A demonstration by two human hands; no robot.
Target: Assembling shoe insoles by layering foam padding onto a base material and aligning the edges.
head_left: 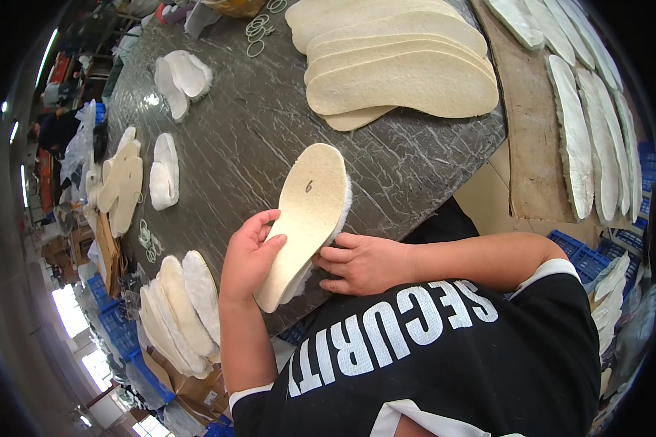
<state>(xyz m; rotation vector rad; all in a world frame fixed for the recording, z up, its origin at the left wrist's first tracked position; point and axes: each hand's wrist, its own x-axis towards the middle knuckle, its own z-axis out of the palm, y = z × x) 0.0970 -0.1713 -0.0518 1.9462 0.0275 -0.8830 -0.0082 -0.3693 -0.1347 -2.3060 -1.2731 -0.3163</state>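
Note:
A cream shoe insole (307,200) with white fleece along its far side is held up in front of me, its felt face toward me. It leans slightly to the right and carries a small dark mark near the top. My left hand (251,255) grips its left edge, thumb on the felt face and fingers partly hidden behind. At the lower right edge, my right hand (357,264) has its fingers curled against the fleece. Beyond the insole lies a fanned stack of cream insole pieces (401,76) on the dark table (233,146).
White fleece insoles (186,79) lie in small groups along the table's left side, near pale elastic bands (257,35). More insoles (178,313) sit at the lower left edge. At right, a brown board (528,146) bears rows of white insoles (572,138), with blue crates (579,251) below.

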